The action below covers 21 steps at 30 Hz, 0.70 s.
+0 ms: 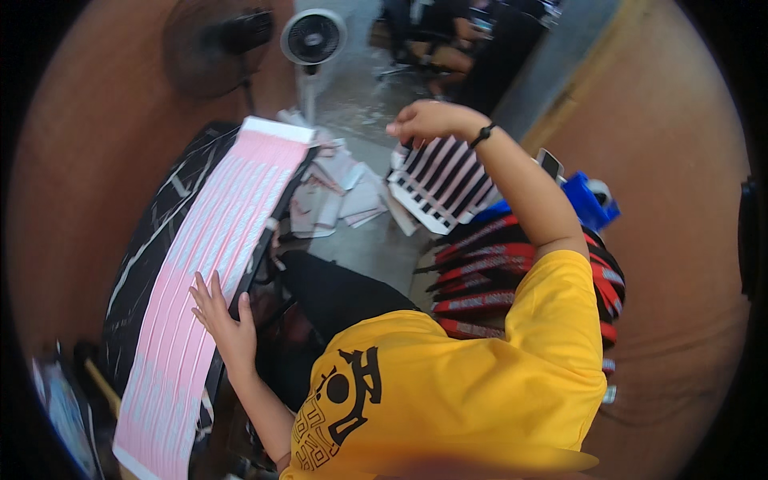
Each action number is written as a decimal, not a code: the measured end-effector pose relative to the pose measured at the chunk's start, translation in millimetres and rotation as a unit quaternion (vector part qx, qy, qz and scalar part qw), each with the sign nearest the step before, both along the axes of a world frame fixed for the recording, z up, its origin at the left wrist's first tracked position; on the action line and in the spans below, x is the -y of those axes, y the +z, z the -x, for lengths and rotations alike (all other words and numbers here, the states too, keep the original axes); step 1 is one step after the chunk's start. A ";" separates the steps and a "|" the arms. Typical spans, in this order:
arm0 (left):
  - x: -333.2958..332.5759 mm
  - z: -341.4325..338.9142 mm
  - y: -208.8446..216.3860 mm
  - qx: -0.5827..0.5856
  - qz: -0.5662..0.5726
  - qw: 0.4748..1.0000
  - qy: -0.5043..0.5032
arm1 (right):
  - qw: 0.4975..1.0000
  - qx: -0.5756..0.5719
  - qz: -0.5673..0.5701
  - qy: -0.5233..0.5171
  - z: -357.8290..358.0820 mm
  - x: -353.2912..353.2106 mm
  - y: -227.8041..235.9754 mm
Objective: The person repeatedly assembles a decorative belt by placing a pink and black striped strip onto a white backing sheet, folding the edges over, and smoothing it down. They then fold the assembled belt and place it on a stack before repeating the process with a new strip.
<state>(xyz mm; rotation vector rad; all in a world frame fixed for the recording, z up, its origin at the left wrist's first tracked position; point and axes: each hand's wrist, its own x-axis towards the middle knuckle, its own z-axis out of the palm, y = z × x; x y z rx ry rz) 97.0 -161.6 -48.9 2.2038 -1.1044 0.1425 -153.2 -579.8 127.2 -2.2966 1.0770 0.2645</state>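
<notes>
A long pink sheet (pixel 200 264) with lengthwise stripes, pale lettering and white ends lies over the black marbled table (pixel 144 240) at the left. My left hand (pixel 228 324) is open over its right edge, fingers spread; whether it presses on the sheet I cannot tell. Farther off, to the right, my right hand (pixel 432 122) is raised with fingers curled together. Just below those fingers is a black-and-white striped sheet (pixel 444 184). The hand hides part of its upper edge, so a grip on it is not clear.
Loose pale sheets (pixel 340 188) lie beyond the table. Bundled black-and-red straps (pixel 480 280) are piled at my right, near a blue container (pixel 590 202) and a phone (pixel 550 164). Two fans (pixel 314 37) stand at the back; another person (pixel 448 48) sits farther off.
</notes>
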 end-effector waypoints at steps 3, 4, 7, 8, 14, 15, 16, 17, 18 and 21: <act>-63.4 2.8 4.7 0.022 -0.011 0.996 0.080 | 0.996 -0.051 -0.066 0.023 -78.0 23.7 -87.3; -86.4 1.4 4.9 0.030 -0.022 0.992 0.122 | 0.996 -0.030 -0.078 -0.011 -98.1 32.1 -114.8; -153.9 -2.4 3.7 0.050 -0.086 0.961 0.257 | 0.984 0.060 -0.128 -0.106 -141.4 57.8 -175.9; -173.0 -2.5 2.1 0.056 -0.096 0.952 0.286 | 0.971 0.110 -0.152 -0.150 -153.6 60.5 -192.9; -231.6 16.0 -13.7 0.039 -0.179 0.903 0.388 | 0.885 0.345 -0.182 -0.253 -200.3 63.1 -243.8; -231.9 18.7 -17.2 0.031 -0.182 0.908 0.376 | 0.879 0.372 -0.157 -0.255 -204.5 63.4 -246.4; -230.1 20.1 -20.3 0.018 -0.194 0.908 0.370 | 0.870 0.401 -0.132 -0.253 -208.0 63.9 -248.2; -227.5 21.6 -22.6 0.006 -0.208 0.907 0.366 | 0.856 0.431 -0.105 -0.266 -211.6 63.4 -250.5; -223.0 21.6 -24.8 0.001 -0.215 0.908 0.358 | 0.819 0.496 -0.075 -0.279 -215.9 62.5 -252.5; -207.2 22.2 -27.4 -0.059 -0.214 0.916 0.334 | 0.862 0.438 0.059 -0.248 -215.9 76.8 -245.3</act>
